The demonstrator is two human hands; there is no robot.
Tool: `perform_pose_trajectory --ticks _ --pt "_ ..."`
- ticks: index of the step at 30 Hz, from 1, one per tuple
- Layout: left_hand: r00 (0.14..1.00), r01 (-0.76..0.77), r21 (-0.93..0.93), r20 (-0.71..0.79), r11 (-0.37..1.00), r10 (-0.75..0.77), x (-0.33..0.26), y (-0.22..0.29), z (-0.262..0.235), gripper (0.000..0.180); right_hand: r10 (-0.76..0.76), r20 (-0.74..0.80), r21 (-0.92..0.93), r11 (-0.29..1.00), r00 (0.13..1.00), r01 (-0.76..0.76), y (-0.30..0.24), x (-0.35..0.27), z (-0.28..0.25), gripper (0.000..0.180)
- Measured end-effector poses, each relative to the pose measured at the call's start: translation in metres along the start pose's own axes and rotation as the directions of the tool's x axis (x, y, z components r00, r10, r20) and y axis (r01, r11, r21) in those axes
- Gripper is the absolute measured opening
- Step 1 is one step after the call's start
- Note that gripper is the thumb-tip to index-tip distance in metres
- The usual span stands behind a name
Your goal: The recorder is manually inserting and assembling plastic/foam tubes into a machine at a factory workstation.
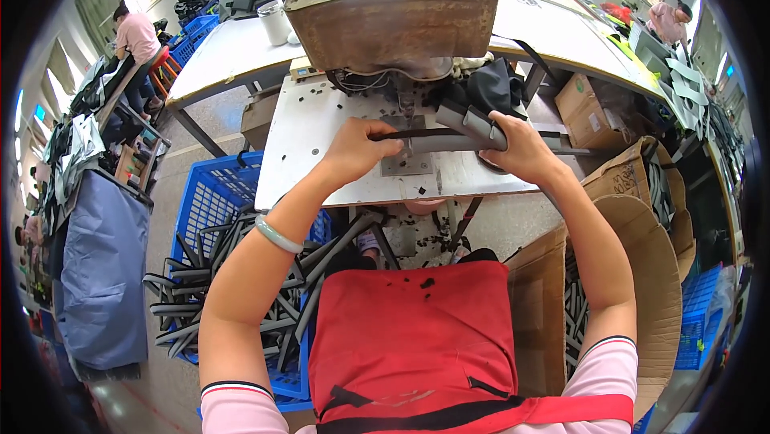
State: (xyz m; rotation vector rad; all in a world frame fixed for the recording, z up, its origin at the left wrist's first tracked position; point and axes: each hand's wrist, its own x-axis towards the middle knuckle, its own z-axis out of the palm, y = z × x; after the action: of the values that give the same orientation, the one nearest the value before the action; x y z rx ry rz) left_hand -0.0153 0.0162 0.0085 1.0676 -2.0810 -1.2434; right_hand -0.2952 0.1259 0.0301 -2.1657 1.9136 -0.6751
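Note:
My left hand (pixel 357 148) is closed, thumb and fingers pinching the left end of a grey padded strip (pixel 445 143) with a black edge. The strip lies level across the small metal plate (pixel 407 163) of a sewing machine (pixel 393 25), just below its needle area. My right hand (pixel 520 149) is wrapped round the strip's right part, where another grey padded piece (pixel 465 121) slants up to the left. Whether these two pieces are joined is hidden by my fingers. Dark fabric (pixel 491 85) lies bunched behind my right hand.
A blue crate (pixel 216 185) heaped with grey and black strips (pixel 241 273) stands left of my lap. Cardboard boxes (pixel 533 314) holding more strips are on the right. Black scraps dot the white machine table (pixel 301 125). A white jar (pixel 275 23) stands behind. Two people work farther off.

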Motion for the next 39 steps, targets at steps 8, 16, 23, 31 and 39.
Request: perform_pose_trajectory --ticks 8,16,23,31,39 --pt "1.000 0.023 -0.098 -0.006 0.995 -0.024 0.014 0.002 0.001 0.031 0.056 0.035 -0.030 0.998 0.998 -0.055 0.001 0.011 -0.009 0.065" --pt "0.990 -0.024 -0.201 -0.139 0.979 -0.004 0.015 -0.010 -0.002 0.029 0.098 -0.019 0.000 0.995 0.995 -0.098 -0.004 0.000 -0.003 0.055" --pt "0.956 -0.050 0.505 -0.226 0.862 0.188 -0.026 -0.089 0.003 0.030 0.135 0.027 0.183 0.973 0.990 -0.138 -0.007 -0.079 0.012 0.071" --pt "0.932 -0.012 0.595 -0.285 0.803 0.226 -0.028 -0.110 0.014 0.030 0.338 0.371 0.920 -0.004 0.865 -0.392 -0.016 -0.185 0.061 0.055" --pt "0.915 -0.078 0.671 -0.246 0.737 0.320 -0.023 -0.114 0.015 0.031 0.475 0.298 0.922 0.083 0.828 -0.379 -0.006 -0.280 0.019 0.029"
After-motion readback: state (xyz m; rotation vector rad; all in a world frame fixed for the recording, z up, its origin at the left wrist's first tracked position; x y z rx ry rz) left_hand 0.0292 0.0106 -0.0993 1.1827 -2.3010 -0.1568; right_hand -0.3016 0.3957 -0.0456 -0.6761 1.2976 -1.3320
